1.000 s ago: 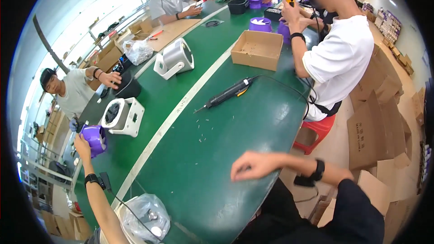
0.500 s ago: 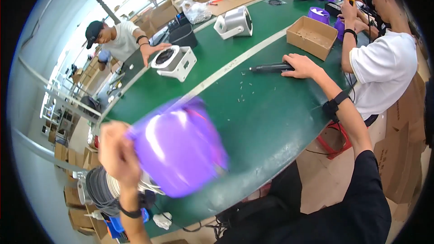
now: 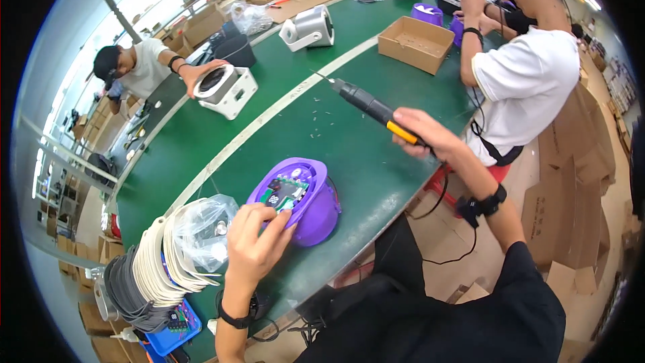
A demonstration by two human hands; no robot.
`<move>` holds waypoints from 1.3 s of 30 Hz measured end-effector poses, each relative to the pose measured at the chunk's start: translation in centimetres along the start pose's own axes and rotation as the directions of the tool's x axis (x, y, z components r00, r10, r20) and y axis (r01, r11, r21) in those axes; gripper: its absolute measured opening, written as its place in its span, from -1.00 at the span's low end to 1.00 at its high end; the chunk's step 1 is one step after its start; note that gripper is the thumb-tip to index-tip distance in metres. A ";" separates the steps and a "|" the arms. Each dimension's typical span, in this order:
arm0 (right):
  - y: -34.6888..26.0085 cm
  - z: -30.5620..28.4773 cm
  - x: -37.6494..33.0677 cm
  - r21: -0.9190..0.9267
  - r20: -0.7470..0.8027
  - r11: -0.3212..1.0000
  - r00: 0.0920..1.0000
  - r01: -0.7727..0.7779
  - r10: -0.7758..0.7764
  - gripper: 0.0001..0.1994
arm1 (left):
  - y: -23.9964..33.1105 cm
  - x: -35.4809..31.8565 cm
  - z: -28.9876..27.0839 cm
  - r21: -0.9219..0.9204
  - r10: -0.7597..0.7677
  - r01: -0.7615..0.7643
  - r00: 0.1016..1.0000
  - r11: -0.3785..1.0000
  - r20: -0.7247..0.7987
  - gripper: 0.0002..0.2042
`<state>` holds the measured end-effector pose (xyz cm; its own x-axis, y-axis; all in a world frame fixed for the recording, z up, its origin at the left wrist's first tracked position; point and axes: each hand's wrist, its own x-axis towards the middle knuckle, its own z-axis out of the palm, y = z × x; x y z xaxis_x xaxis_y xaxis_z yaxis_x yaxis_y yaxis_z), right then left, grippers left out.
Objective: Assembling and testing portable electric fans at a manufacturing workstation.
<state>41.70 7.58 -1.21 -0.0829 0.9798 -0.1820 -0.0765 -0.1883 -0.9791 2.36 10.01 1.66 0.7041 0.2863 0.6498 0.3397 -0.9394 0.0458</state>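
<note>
A purple rounded housing (image 3: 310,207) lies open side up on the green table (image 3: 376,161), with a circuit board (image 3: 282,193) showing inside it. My left hand (image 3: 252,245) rests on its near left rim, fingers spread against the shell. My right hand (image 3: 426,138) grips a black and yellow electric screwdriver (image 3: 366,104) and holds it above the table, tip pointing up and away to the left. Small screws (image 3: 319,124) lie scattered on the table beyond the housing.
A spool of white cable (image 3: 158,262) and a clear plastic bag (image 3: 205,225) sit left of the housing. An open cardboard box (image 3: 416,44) and two white housings (image 3: 225,87) stand farther off. Other people work at the left, far end and right of the table.
My left hand has set the purple housing down on the table. My right hand has lifted the screwdriver off the table and drawn it nearer.
</note>
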 end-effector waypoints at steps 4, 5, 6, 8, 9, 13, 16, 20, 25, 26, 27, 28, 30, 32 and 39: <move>1.1 5.2 -6.1 0.378 0.292 0.925 0.944 0.034 -0.154 -0.60 | 0.6 1.7 -0.9 -0.158 -0.029 0.066 0.974 0.985 0.226 -0.66; 1.5 6.2 -7.0 0.425 0.343 0.904 0.918 0.036 -0.198 -0.54 | 0.6 1.9 -0.7 -0.245 0.019 0.065 0.946 0.967 0.323 -0.65; 2.2 7.4 -8.1 0.441 0.358 0.898 0.916 0.006 -0.182 -0.49 | 0.7 1.4 -0.3 -0.240 0.048 0.049 0.923 0.970 0.381 -0.51; 2.2 9.1 -9.5 0.291 0.374 0.953 0.908 0.079 -0.189 -0.39 | 1.6 1.7 -0.9 -0.304 -0.013 0.142 0.921 0.942 0.389 -0.41; 2.3 10.2 -10.1 0.257 0.388 0.958 0.895 0.127 -0.223 -0.39 | 1.8 1.6 -1.3 -0.356 -0.090 0.243 0.913 0.902 0.397 -0.30; 0.4 13.3 -11.9 -0.135 0.476 0.965 0.869 0.223 -0.134 -0.47 | 5.0 -0.3 -3.4 -0.828 -0.271 0.544 0.824 0.132 0.498 -0.09; -0.6 14.3 -12.6 -0.301 0.484 0.926 0.873 0.228 -0.058 -0.40 | 5.8 -0.6 -2.6 -0.828 -0.191 0.358 0.933 0.432 0.304 -0.49; 0.1 15.0 -13.8 -0.712 0.057 0.442 0.673 0.546 -0.738 -0.25 | 8.1 -2.0 -1.9 -0.854 -0.490 0.447 0.826 0.267 0.279 -0.67; 5.6 15.4 -18.3 -0.231 0.116 0.761 0.794 0.606 -0.597 -0.36 | 11.4 0.8 0.7 -0.959 -0.682 0.164 0.676 -0.233 0.281 -0.56; 5.8 17.0 -16.5 -0.098 0.009 0.823 0.827 0.560 -0.562 -0.34 | 11.4 0.8 1.3 -0.973 -0.636 0.216 0.741 -0.081 0.217 -0.55; 5.8 18.3 -16.2 0.244 -0.043 0.883 0.914 0.401 -0.403 -0.20 | 11.6 0.8 1.9 -0.965 -0.574 0.252 0.802 0.076 0.165 -0.54; 5.0 19.2 -14.8 0.343 -0.200 0.793 0.864 0.503 -0.462 -0.13 | 12.5 0.8 2.1 -0.937 -0.527 0.345 0.786 -0.062 0.324 -0.47; 4.1 19.1 -13.4 0.431 -0.398 0.624 0.758 0.652 -0.517 -0.07 | 13.7 1.2 3.0 -0.912 -0.403 0.401 0.823 -0.087 0.400 -0.51; 3.1 18.7 -12.4 0.494 -0.545 0.453 0.670 0.742 -0.504 -0.32 | 13.9 1.1 3.7 -0.905 -0.386 0.423 0.829 -0.041 0.405 -0.55; -4.0 12.5 -8.0 0.481 -0.398 0.642 0.801 0.597 -0.447 -0.72 | 7.6 -4.5 2.2 -0.621 0.098 0.581 0.684 0.527 0.723 -0.76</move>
<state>30.28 -0.29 5.27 0.3629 0.8960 0.2561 -0.5761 0.4317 -0.6940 3.14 2.01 -2.62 0.9656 0.2403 -0.0994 0.2008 -0.4457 0.8724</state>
